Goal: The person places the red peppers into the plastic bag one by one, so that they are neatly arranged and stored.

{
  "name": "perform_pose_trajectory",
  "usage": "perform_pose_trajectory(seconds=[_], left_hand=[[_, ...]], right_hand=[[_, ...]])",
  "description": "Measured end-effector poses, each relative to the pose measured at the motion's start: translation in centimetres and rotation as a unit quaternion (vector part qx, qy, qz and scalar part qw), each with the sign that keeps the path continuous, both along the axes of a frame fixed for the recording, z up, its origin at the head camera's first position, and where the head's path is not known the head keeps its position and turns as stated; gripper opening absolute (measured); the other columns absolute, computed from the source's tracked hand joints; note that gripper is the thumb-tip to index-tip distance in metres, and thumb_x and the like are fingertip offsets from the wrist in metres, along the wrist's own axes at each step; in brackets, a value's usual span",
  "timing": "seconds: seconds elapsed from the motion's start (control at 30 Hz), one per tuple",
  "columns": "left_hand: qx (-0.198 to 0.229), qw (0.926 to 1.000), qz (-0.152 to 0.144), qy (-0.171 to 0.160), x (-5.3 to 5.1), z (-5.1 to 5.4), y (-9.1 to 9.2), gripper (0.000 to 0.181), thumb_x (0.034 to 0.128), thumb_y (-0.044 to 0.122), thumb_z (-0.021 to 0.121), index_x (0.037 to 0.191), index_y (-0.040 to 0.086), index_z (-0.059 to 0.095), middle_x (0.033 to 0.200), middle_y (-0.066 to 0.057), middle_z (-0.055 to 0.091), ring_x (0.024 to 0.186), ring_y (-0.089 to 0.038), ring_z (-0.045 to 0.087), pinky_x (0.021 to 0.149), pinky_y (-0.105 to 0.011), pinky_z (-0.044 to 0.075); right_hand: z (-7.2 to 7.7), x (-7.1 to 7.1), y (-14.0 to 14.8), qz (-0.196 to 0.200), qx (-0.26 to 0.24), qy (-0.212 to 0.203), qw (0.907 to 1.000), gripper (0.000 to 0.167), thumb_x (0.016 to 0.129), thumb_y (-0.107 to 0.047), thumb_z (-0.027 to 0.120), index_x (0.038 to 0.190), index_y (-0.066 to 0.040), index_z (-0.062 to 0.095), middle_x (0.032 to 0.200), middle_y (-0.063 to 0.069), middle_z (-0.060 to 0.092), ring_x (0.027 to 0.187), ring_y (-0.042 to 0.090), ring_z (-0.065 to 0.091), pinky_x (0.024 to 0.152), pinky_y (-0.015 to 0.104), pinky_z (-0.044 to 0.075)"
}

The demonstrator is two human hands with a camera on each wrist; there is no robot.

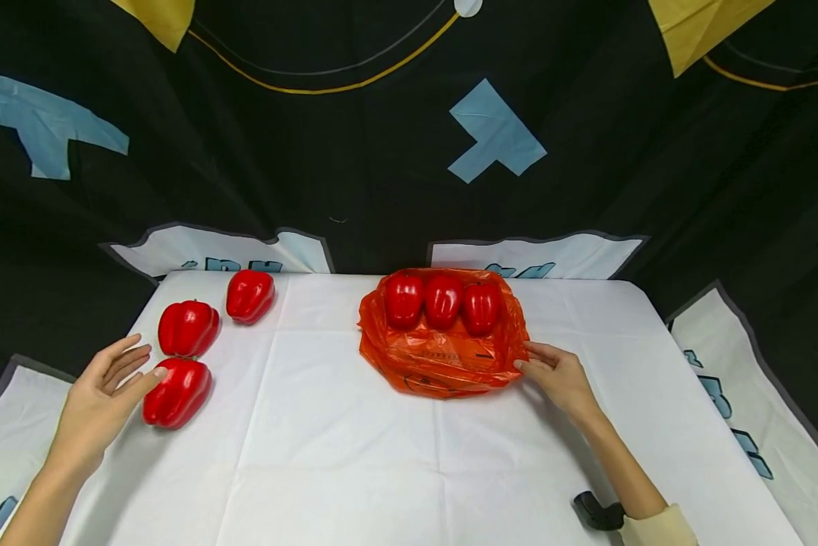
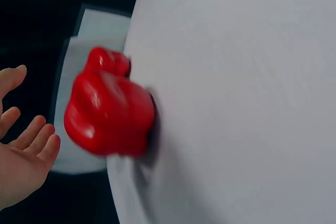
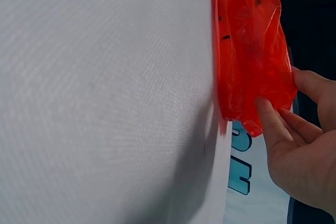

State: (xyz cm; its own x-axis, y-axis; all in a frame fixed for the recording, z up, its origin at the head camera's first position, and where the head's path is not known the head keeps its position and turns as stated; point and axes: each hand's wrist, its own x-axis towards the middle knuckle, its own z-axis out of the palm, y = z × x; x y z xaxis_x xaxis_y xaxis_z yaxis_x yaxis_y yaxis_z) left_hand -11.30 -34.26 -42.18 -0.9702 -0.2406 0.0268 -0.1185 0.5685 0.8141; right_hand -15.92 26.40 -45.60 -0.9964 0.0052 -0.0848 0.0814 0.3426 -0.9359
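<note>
My left hand (image 1: 101, 402), fingers spread and slightly bent, hovers beside the nearest red bell pepper (image 1: 178, 393) at the table's left. In the left wrist view a gap shows between the fingers and that pepper (image 2: 110, 114). Behind it lie a second bell pepper (image 1: 188, 327) and a third (image 1: 250, 296). An orange-red plastic bag (image 1: 443, 371) lies open right of centre, with three more bell peppers (image 1: 443, 302) side by side in it. My right hand (image 1: 562, 379) pinches the bag's right edge between thumb and fingers, as the right wrist view shows on the bag (image 3: 252, 66).
A white cloth covers the table (image 1: 327, 455). Black fabric (image 1: 354, 167) with coloured patches hangs behind the far edge and down both sides. A black strap-like piece (image 1: 596, 512) sits at my right forearm, near the sleeve.
</note>
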Motion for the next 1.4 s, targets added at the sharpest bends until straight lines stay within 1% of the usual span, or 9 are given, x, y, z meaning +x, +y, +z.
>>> perform_pose_trajectory(seconds=[0.2,0.33,0.47,0.67,0.87,1.0,1.1,1.2,1.4], left_hand=[[0.004,0.9999,0.003,-0.016,0.9,-1.2,-1.8,0.072,0.0985,0.034,0.063,0.159,0.024,0.026,0.157,-0.016,0.034,0.14,-0.024,0.039,0.085,-0.004,0.041],[0.002,0.9994,0.001,-0.034,0.7,-2.0,-2.4,0.074,0.0978,0.038,0.063,0.159,0.023,0.025,0.159,-0.017,0.031,0.143,-0.026,0.035,0.084,-0.004,0.041],[-0.005,0.9986,-0.009,-0.051,0.3,-2.6,-2.8,0.078,0.0973,0.04,0.064,0.16,0.018,0.024,0.158,-0.024,0.027,0.142,-0.036,0.032,0.08,-0.006,0.045],[-0.022,0.9969,-0.027,-0.071,-0.3,-2.9,-3.1,0.082,0.0968,0.045,0.062,0.16,0.012,0.021,0.155,-0.032,0.026,0.135,-0.051,0.032,0.065,-0.009,0.049],[-0.004,0.9959,-0.046,-0.078,-0.5,-3.1,-3.3,0.079,0.0976,0.041,0.063,0.16,0.016,0.022,0.154,-0.034,0.023,0.13,-0.056,0.033,0.066,-0.017,0.055],[0.014,0.9941,-0.068,-0.083,-0.5,-3.3,-3.3,0.074,0.099,0.038,0.062,0.16,0.016,0.024,0.155,-0.033,0.02,0.127,-0.056,0.03,0.068,-0.019,0.055],[0.02,0.9929,-0.078,-0.087,-0.4,-3.4,-3.3,0.071,0.0993,0.037,0.062,0.159,0.017,0.028,0.153,-0.033,0.022,0.124,-0.053,0.029,0.069,-0.022,0.056],[0.019,0.9923,-0.084,-0.088,-0.3,-3.5,-3.3,0.07,0.0988,0.036,0.063,0.158,0.018,0.03,0.15,-0.033,0.024,0.122,-0.049,0.032,0.07,-0.023,0.057],[0.026,0.9906,-0.11,-0.078,-0.6,-3.7,-3.8,0.063,0.0988,0.03,0.064,0.154,0.021,0.034,0.147,-0.031,0.026,0.112,-0.023,0.039,0.072,-0.022,0.056]], right_hand=[[0.0,0.0,0.0,-0.002,0.004,0.002,1.0,0.054,0.094,-0.017,0.071,0.138,0.009,0.053,0.127,0.026,0.062,0.116,0.032,0.063,0.084,0.016,0.051],[-0.1,0.0,0.0,-0.004,0.005,0.003,1.0,0.054,0.094,-0.017,0.071,0.137,0.009,0.053,0.127,0.026,0.062,0.116,0.033,0.063,0.084,0.015,0.051],[-0.1,0.1,0.0,-0.005,0.008,-0.001,1.0,0.054,0.094,-0.017,0.071,0.138,0.009,0.053,0.127,0.026,0.062,0.117,0.033,0.062,0.084,0.015,0.051],[0.1,0.1,-0.1,-0.002,0.004,-0.003,1.0,0.055,0.094,-0.018,0.072,0.139,0.008,0.052,0.128,0.026,0.062,0.117,0.033,0.062,0.084,0.016,0.051],[-0.1,0.0,-0.1,0.0,0.003,0.0,1.0,0.054,0.094,-0.016,0.071,0.138,0.009,0.053,0.127,0.027,0.062,0.114,0.03,0.064,0.084,0.016,0.052],[-0.4,-0.1,-0.1,-0.001,-0.009,0.003,1.0,0.052,0.093,-0.011,0.071,0.136,0.011,0.053,0.125,0.028,0.062,0.108,0.019,0.067,0.083,0.017,0.052],[-0.5,-0.1,-0.1,-0.001,-0.018,0.005,0.9998,0.051,0.093,-0.009,0.071,0.136,0.012,0.053,0.124,0.029,0.062,0.103,0.01,0.067,0.083,0.017,0.053],[-0.4,0.0,-0.1,0.0,-0.019,0.004,0.9998,0.052,0.093,-0.01,0.071,0.136,0.012,0.052,0.124,0.029,0.062,0.101,0.007,0.067,0.083,0.017,0.053],[-0.3,0.1,-0.2,0.0,-0.017,0.003,0.9999,0.053,0.093,-0.012,0.071,0.137,0.011,0.052,0.126,0.028,0.061,0.106,0.013,0.067,0.084,0.016,0.052]])
